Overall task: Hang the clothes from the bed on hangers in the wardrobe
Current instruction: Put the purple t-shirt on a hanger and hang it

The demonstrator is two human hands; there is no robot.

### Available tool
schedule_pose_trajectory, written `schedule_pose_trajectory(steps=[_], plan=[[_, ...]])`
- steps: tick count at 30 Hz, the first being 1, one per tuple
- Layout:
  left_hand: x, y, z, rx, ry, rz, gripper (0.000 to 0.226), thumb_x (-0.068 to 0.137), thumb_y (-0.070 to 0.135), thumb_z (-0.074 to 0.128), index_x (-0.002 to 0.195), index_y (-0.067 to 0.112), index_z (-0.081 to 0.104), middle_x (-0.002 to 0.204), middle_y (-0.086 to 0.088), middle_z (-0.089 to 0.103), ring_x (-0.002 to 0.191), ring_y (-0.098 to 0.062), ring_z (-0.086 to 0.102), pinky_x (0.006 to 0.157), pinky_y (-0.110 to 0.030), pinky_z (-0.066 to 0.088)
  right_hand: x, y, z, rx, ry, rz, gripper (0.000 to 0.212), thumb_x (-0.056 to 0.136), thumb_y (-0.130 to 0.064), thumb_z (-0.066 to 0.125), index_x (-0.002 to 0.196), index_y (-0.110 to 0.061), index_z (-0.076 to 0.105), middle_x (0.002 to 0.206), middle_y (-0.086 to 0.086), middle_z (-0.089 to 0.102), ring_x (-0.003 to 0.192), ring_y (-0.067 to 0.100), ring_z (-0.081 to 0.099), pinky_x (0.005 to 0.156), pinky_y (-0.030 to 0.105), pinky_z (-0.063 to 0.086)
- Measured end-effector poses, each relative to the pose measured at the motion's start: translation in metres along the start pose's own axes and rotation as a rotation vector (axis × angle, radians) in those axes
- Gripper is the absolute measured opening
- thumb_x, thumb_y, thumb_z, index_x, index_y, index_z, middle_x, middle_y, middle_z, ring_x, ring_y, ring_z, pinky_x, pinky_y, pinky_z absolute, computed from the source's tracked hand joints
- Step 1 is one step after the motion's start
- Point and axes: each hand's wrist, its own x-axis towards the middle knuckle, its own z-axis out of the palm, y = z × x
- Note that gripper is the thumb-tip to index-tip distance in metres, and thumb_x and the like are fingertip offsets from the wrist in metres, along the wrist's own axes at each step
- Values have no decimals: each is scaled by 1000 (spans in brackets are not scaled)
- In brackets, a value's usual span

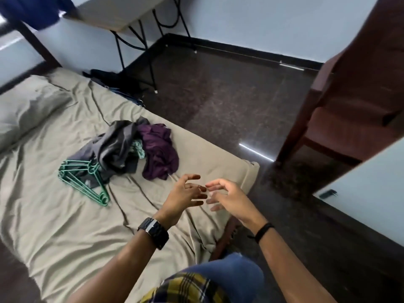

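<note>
1. Clothes are lying in a crumpled heap near the middle of the bed, a grey garment on the heap's left, a purple garment on its right, and a scrap of patterned green cloth showing between them.
2. Green hangers are resting in a stack just left of the heap, their tops tucked under the grey garment's edge and their long axis running diagonally toward the near side of the mattress.
3. Both hands are hovering above the sheet, nearer the camera than the heap and to its right, so the clothes are lying ahead and to the left of them.
4. The left hand is sitting closer to the pile, its fingers spread and loosely bent, holding nothing.
5. The right hand is facing it, fingertips almost meeting the left's, likewise spread and gripping nothing.
6. Judging from this, the purple garment is the nearest piece, and the left hand is likely needing only a short forward reach; the hangers are asking for a longer reach across to the left.
</note>
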Motion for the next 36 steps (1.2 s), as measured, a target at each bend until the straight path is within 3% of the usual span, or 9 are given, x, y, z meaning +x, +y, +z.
schedule_pose_trajectory(steps=[4, 11, 16, 19, 22, 25, 30, 33, 36], plan=[[43, -5, -34, 13, 81, 21, 28, 94, -2, 48, 116, 14, 48, 94, -10, 64, 76, -19, 66, 70, -30, 54, 60, 14, 15, -24, -34, -50, 25, 93, 2, 49, 102, -17, 62, 110, 7, 60, 73, 13, 69, 62, 25, 58], [135, -44, -92, 63, 221, 55, 31, 92, -4, 47, 119, 10, 49, 95, -12, 63, 72, -16, 65, 66, -29, 54, 182, 63, 40, 7, -85, -111, 27, 94, -1, 49, 96, -25, 62, 99, 1, 58, 78, 19, 68, 68, 32, 58], [208, -92, -133, 147, 286, 79, 28, 91, -6, 49, 111, 13, 51, 90, -7, 60, 66, -16, 58, 63, -33, 48, 246, 114, 69, 34, -113, -144, 31, 92, -1, 49, 110, -22, 62, 101, 1, 58, 82, 17, 63, 59, 22, 53], [259, -116, -157, 242, 312, 106, 31, 89, -10, 47, 106, 15, 51, 95, -8, 55, 70, -21, 52, 60, -32, 41, 280, 138, 92, 11, -113, -165, 34, 92, -2, 50, 118, -20, 60, 104, 1, 57, 85, 15, 61, 64, 24, 55], [303, -140, -188, 417, 371, 148, 39, 85, -12, 47, 117, 11, 53, 113, -11, 56, 92, -24, 57, 72, -29, 47, 308, 155, 118, -61, -69, -203, 34, 92, -5, 53, 122, -21, 60, 102, -4, 57, 83, 9, 59, 71, 29, 55], [343, -156, -228, 639, 431, 201, 50, 81, -11, 46, 126, 7, 54, 127, -17, 52, 120, -32, 52, 101, -36, 44, 331, 168, 140, -76, 15, -248, 35, 91, -7, 55, 120, -24, 61, 102, -8, 56, 84, 10, 60, 79, 34, 55], [372, -188, -263, 871, 332, 205, 76, 84, 10, 67, 149, 20, 30, 144, -19, 36, 135, -34, 37, 112, -35, 30, 348, 194, 172, -132, 219, -283, 36, 89, -2, 55, 120, -19, 61, 105, -3, 56, 91, 18, 62, 91, 41, 52], [379, -204, -273, 671, 341, 359, 70, 78, -7, 57, 142, 16, 45, 134, -14, 55, 125, -26, 50, 104, -26, 38, 347, 205, 186, -126, 317, -314, 34, 89, 1, 54, 111, -24, 61, 102, -3, 57, 86, 17, 62, 76, 34, 56], [381, -200, -273, 369, 335, 335, 61, 75, -9, 60, 131, 13, 53, 112, -13, 64, 99, -23, 61, 82, -25, 48, 355, 206, 191, -127, 429, -328, 33, 88, 4, 54, 108, -23, 61, 103, 3, 59, 80, 16, 61, 71, 29, 53]])
